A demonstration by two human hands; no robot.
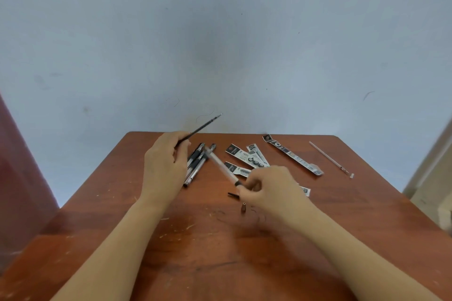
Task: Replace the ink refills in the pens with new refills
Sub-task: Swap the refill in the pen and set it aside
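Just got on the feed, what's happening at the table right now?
A person is mid-swap on one pen. The left hand pinches a dark refill, tip pointing up and away. The right hand holds the clear pen barrel. A small tip cone lies loose on the table, with more pens and refill packets beyond.

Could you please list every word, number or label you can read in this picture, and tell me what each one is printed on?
"08", roughly, in large figures on the long packet; blurred.
"000" or similar, in large figures on the middle packets; uncertain.
Small print on all packets: too blurred to read.
Pens, refill, barrel: no print that I can see.
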